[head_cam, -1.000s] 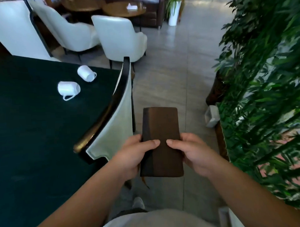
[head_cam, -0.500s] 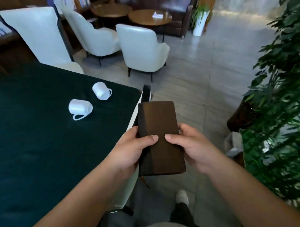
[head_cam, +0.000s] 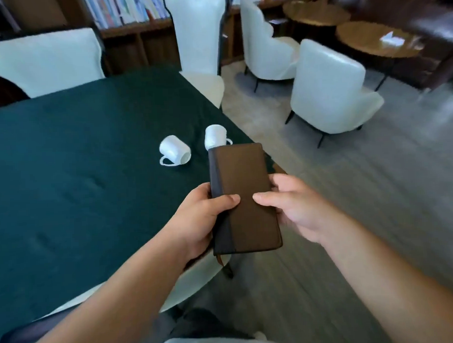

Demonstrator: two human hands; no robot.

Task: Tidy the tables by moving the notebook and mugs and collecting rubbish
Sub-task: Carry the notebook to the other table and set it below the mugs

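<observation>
I hold a closed brown notebook [head_cam: 243, 196] in both hands over the near right corner of the dark green table [head_cam: 66, 177]. My left hand [head_cam: 204, 218] grips its dark spine edge with the thumb across the cover. My right hand [head_cam: 296, 207] holds the right edge, thumb on the cover. Two white mugs lie on their sides on the table just beyond the notebook: one mug [head_cam: 174, 152] shows its mouth and handle, the other mug [head_cam: 215, 135] is partly hidden behind the notebook's top edge.
White chairs stand around the table: one chair [head_cam: 41, 59] at the far left, another chair [head_cam: 197, 39] at the far right corner. White armchairs [head_cam: 327, 88], round wooden tables [head_cam: 375, 41] and a dark sofa [head_cam: 420, 18] fill the back right. Bookshelves [head_cam: 127, 10] line the back.
The view has swung left, away from the green plant, toward the table. The notebook, still in both hands, now sits over the table corner close to the mugs.
</observation>
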